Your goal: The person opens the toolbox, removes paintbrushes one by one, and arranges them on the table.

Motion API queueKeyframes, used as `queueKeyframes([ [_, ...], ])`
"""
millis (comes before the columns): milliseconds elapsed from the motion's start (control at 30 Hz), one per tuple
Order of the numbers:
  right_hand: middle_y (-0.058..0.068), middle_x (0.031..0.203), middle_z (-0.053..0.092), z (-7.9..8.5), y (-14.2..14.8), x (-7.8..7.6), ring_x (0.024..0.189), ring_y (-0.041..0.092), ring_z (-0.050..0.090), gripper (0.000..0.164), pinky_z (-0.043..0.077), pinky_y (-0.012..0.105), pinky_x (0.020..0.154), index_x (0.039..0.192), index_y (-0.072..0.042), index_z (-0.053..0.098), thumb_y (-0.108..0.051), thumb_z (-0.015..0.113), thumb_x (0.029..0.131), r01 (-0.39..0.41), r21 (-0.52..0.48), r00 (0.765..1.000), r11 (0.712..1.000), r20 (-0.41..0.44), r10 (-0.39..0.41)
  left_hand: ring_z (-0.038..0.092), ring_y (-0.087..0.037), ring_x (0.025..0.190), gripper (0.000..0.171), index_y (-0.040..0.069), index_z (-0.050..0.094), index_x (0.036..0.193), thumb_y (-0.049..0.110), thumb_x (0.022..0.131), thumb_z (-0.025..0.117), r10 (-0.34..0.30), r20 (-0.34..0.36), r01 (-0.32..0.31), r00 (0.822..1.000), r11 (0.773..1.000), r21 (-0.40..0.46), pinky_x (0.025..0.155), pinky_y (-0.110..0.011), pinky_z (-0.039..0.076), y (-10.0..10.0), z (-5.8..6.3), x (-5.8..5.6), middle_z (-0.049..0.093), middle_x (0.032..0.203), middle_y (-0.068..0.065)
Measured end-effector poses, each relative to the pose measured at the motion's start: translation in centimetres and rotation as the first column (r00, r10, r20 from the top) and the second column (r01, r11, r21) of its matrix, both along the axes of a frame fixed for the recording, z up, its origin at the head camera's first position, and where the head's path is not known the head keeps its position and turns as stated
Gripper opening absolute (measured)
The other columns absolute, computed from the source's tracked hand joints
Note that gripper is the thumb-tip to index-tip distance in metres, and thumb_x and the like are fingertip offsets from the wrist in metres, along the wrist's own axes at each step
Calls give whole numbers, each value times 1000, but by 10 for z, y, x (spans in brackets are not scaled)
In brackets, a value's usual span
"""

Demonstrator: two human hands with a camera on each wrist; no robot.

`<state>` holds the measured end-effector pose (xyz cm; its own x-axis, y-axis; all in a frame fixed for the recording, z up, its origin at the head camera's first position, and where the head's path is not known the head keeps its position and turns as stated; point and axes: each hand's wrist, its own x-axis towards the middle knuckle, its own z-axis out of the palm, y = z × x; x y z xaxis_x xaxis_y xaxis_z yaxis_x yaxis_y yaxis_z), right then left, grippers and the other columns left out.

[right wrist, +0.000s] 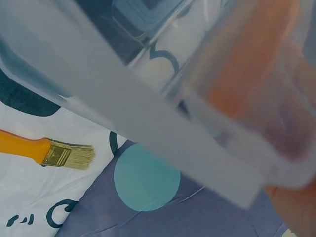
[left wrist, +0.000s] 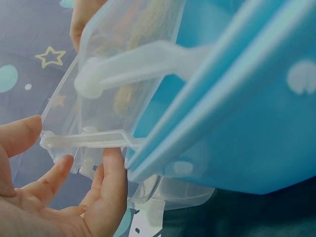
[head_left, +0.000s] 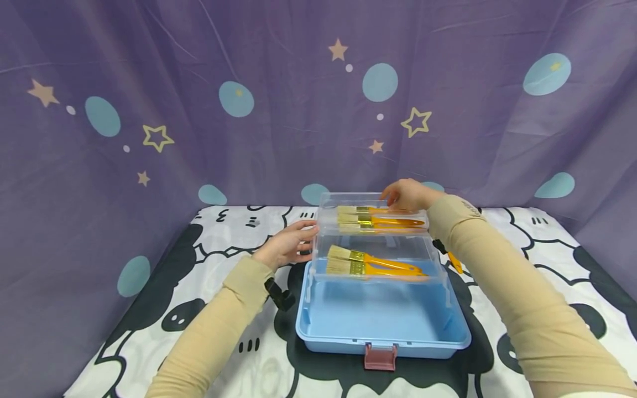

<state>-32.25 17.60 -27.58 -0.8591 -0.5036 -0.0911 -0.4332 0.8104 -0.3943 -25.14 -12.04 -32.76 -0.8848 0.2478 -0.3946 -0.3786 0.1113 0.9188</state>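
The nearer right hand (head_left: 409, 194), hold unclear, lies at two o'clock from the top brush (head_left: 364, 210), the spread left hand (head_left: 290, 243) at eight.

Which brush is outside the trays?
The brush lying on the black-and-white cloth, to the right of the blue box; the other visible brushes are in the clear trays.
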Motion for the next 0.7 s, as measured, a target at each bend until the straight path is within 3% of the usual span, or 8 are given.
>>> queueKeyframes([
  [333, 18, 112, 65, -4, 1, -4, 106, 33, 59, 37, 50, 42, 90, 125, 1, 59, 5, 60, 89, -12, -89, 998, 996, 67, 18, 41, -28, 119, 50, 19, 31, 147, 27, 101, 48, -6, 2, 6, 1000, 1000, -2, 92, -41, 45, -2, 2, -1, 34, 144, -13],
  [567, 18, 116, 63, -6, 3, -9, 106, 31, 57, 40, 45, 26, 71, 129, 1, 56, 7, 57, 89, 37, -116, 989, 993, 143, -20, 38, -30, 126, 52, 18, 30, 148, 28, 100, 49, 3, 13, -3, 1000, 1000, 11, 96, -42, 44, -1, 2, -2, 29, 150, -12],
  [700, 18, 117, 62, -6, 4, -9, 107, 31, 56, 40, 44, 24, 67, 129, 1, 56, 7, 55, 90, 45, -119, 986, 992, 168, -25, 38, -30, 126, 52, 18, 31, 148, 28, 100, 50, 11, 17, -11, 1000, 1000, 13, 96, -42, 43, -1, 1, -1, 31, 149, -11],
])
